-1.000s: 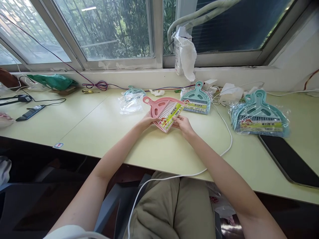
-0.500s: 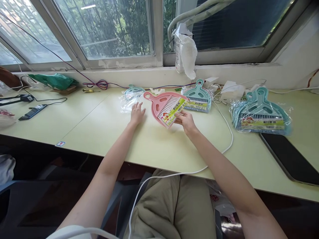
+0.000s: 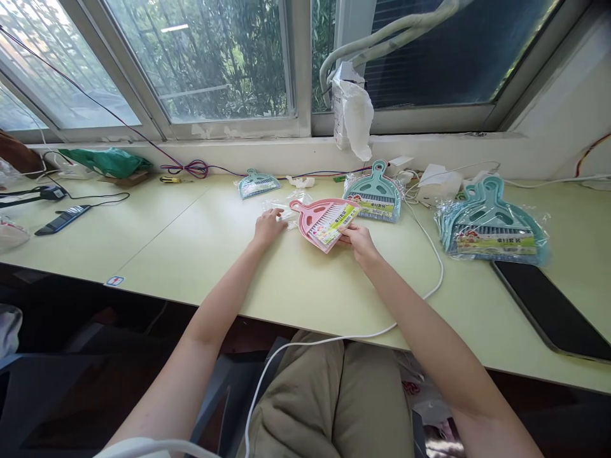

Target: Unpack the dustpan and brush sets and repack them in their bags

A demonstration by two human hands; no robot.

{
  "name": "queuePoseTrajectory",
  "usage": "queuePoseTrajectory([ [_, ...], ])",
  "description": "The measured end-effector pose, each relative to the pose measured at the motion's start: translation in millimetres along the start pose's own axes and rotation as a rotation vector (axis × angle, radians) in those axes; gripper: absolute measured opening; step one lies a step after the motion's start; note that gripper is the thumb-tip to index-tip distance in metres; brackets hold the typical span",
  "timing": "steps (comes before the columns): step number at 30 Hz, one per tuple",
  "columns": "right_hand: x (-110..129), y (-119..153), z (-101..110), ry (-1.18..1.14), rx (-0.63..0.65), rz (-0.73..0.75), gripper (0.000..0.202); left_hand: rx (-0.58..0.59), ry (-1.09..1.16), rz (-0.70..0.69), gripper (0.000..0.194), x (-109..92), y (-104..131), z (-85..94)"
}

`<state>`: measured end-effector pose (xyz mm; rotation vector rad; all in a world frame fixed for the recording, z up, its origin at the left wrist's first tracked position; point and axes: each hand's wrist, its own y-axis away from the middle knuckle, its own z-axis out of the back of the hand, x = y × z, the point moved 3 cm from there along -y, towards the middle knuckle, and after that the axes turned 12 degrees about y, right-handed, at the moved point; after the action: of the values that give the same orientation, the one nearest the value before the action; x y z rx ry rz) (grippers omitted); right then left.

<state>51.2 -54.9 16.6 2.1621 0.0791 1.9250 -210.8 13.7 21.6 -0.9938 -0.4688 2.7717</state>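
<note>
My right hand (image 3: 357, 238) is pinching the near edge of the pink plastic dustpan set (image 3: 324, 219), fan-shaped, lying mid-bench (image 3: 191, 248). My left hand (image 3: 268, 226) is pressing fingers flat on the crinkly clear bag (image 3: 286, 210) just left.

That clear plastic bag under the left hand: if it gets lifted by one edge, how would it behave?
The clear plastic bag looks thin and crinkled, so it would probably sag and fold rather than hold shape. It seems very light and may slide on the smooth table unless the left hand pins it. The pink dustpan set in the right hand looks rigid by contrast.
</note>
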Motion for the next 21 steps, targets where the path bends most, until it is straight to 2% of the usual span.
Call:
queuePoseTrajectory([
  [4,0.2,-0.3,-0.1,0.018,0.027,-0.018,0.013,-0.005,0.028,0.058,0.024,10.3,-3.7,-0.2],
  [10,2.8,2.8,-3.4,0.082,0.117,-0.034,0.012,-0.185,0.099,0.096,0.013,15.4,-6.6,8.6],
  [16,1.9,4.3,-3.6,0.041,0.053,0.018,0.012,-0.340,0.089,-0.042,0.013,2.2,-1.2,11.5],
  [21,0.7,4.8,-0.2,-0.026,-0.044,0.032,0.013,-0.368,0.078,-0.175,0.013,-10.4,3.8,10.6],
])
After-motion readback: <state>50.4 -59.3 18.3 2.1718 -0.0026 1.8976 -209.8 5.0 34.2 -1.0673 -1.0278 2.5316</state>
